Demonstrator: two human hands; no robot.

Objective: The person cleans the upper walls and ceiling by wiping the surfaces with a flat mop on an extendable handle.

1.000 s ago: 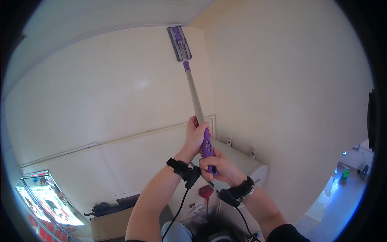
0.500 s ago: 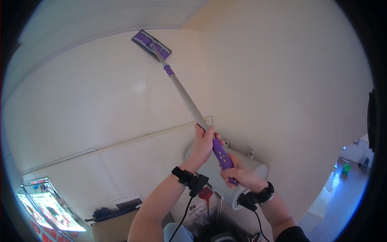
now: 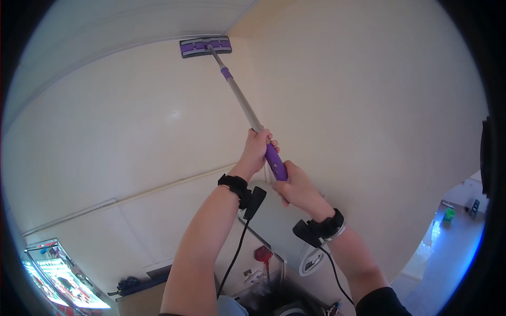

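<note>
A flat mop (image 3: 241,99) with a grey pole and purple grip reaches up across the head view. Its rectangular purple and grey head (image 3: 196,47) lies against the upper wall, close under the ceiling trim and near the corner. My left hand (image 3: 256,146) is wrapped round the pole just above the purple grip. Lower down, my right hand (image 3: 296,185) closes round the bottom end of that grip. Both wrists carry black straps with cabled devices.
Below my arms a white cylindrical water heater (image 3: 284,226) is fixed to the wall. A pipe (image 3: 158,188) runs along the wall. Under the heater hangs a red ladle-like item (image 3: 263,254) over a dark sink area. A lit display case (image 3: 66,274) stands lower left; a green bottle (image 3: 448,215) is at right.
Both hands have moved up with the mop. The mop head has turned from a slant to nearly level and shifted slightly right, along the ceiling trim.
</note>
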